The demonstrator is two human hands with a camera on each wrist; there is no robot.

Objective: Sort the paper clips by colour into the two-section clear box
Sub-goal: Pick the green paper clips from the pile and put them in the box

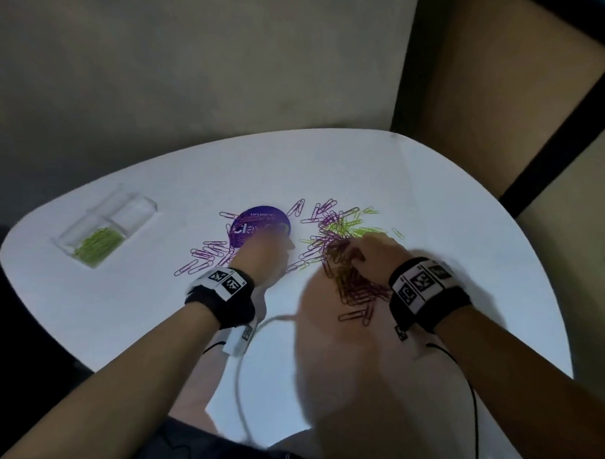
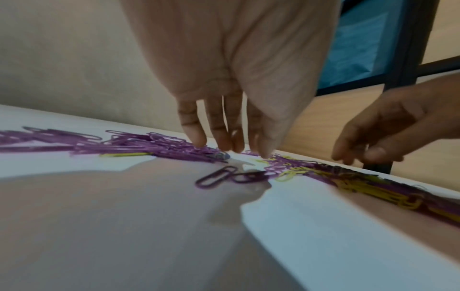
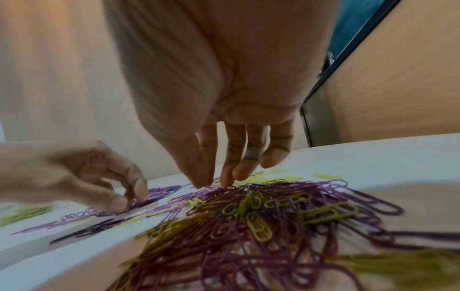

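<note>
Mixed clip pile (image 3: 248, 226) nearest | my right hand (image 1: 372, 255) fingers extended on it, left hand (image 1: 265, 259) spread on purple clips (image 1: 204, 256) | light, tangly: pinch one loop end.

Table (image 1: 433, 185) holds everything. Two-section box (image 1: 104, 224) far left; its nearer section holds a batch of clips (image 1: 100, 244), farther section's contents cannot be made out. Round disc (image 1: 260, 224) near centre, loose clips (image 1: 204, 256) scattered on and just left of it. Mixed clip pile (image 1: 345, 251) right of disc. Left hand (image 1: 264, 253) over disc's near edge, right hand (image 1: 375, 254) on the pile. Cable (image 1: 244, 381) runs along the table's near edge.
</note>
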